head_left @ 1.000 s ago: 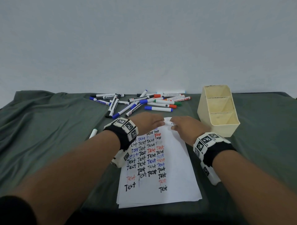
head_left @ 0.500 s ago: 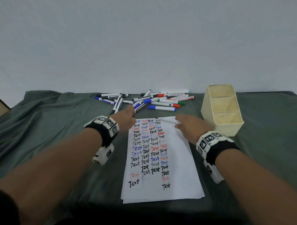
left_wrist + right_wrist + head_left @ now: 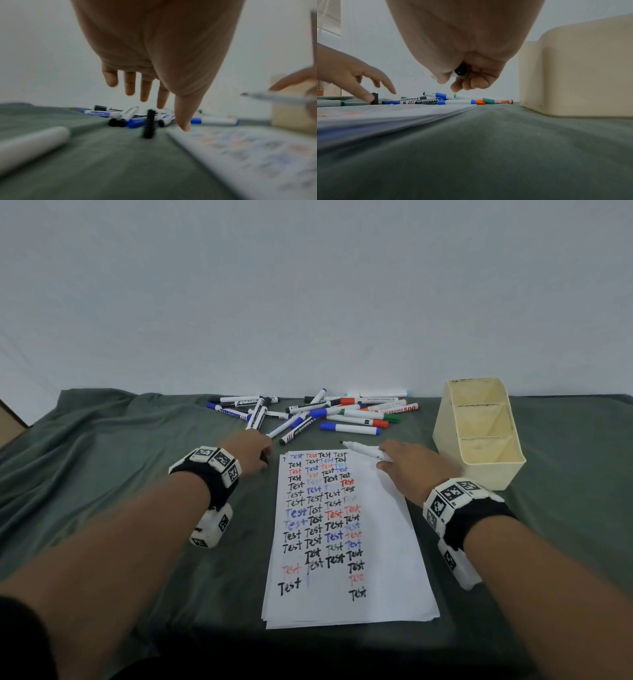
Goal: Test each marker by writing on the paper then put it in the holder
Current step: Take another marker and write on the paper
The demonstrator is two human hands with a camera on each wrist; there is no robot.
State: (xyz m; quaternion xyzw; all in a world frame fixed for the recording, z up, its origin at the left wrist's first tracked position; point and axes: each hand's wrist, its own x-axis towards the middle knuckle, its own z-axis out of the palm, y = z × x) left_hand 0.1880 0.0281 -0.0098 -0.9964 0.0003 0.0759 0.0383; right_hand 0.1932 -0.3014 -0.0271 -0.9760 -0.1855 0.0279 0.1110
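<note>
My right hand (image 3: 387,460) grips an uncapped white marker (image 3: 363,448) over the top edge of the paper (image 3: 380,542), black tip pointing left. In the right wrist view its fingers (image 3: 476,81) are curled round the barrel. My left hand (image 3: 263,451) hovers left of the paper with fingers straight and spread (image 3: 162,102). Beneath it a black cap (image 3: 148,123) stands upright on the cloth, next to the thumb (image 3: 366,96). The cream three-compartment holder (image 3: 479,470) stands empty to the right. Several capped markers (image 3: 342,414) lie in a pile behind the paper.
A green cloth (image 3: 120,474) covers the table, rumpled on the left. One lone white marker (image 3: 30,142) lies on the cloth left of my left hand. The paper bears rows of "Test" in black, blue and red. A pale wall rises behind.
The hands have pulled apart from the top of the paper. The left hand moved left and the cap now stands on the cloth; the marker's tip is bare in the right hand.
</note>
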